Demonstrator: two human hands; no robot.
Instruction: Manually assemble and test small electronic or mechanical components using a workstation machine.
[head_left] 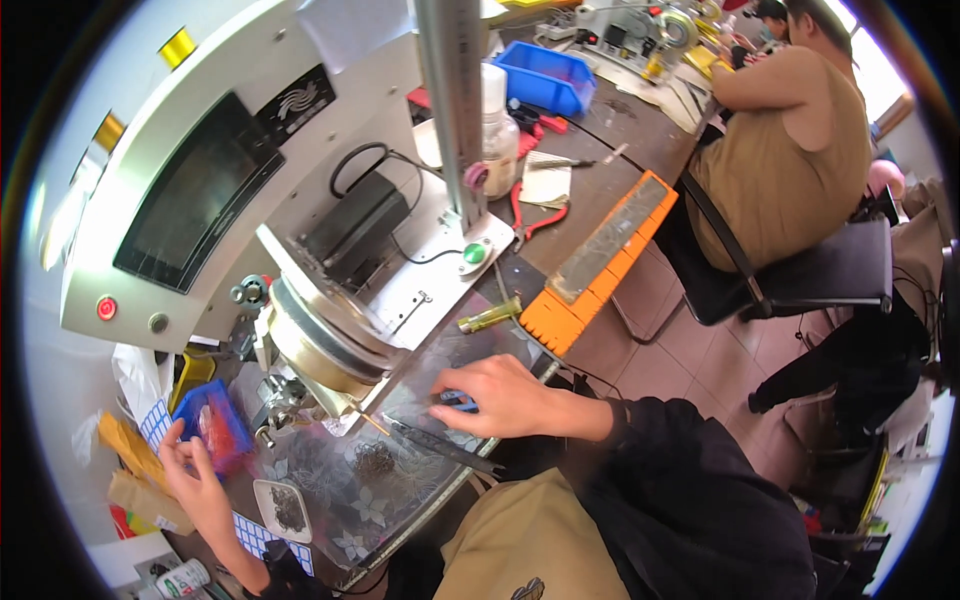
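My right hand [500, 395] is closed around a small tool with a blue handle [460, 401], held over the front of the worktable. Most of that tool is hidden by the fingers. Just below it lies a long dark tool [437, 444], close to the table edge. To the left, my left hand [192, 475] is raised with its fingers apart and slightly bent; I see nothing in it. It is nearest to a blue bin [213, 425] with a red item inside. A white dish [283, 508] of small dark pieces sits to its right, and a tangled wire heap [374, 459] lies farther right.
A large pale machine with a dark screen [200, 195] and a round metal drum [325, 335] stands ahead. An orange block [600, 265] juts past the table's right edge. Red-handled pliers [540, 215], a bottle [497, 135] and a blue tray [545, 78] lie beyond. A person [790, 150] sits at right.
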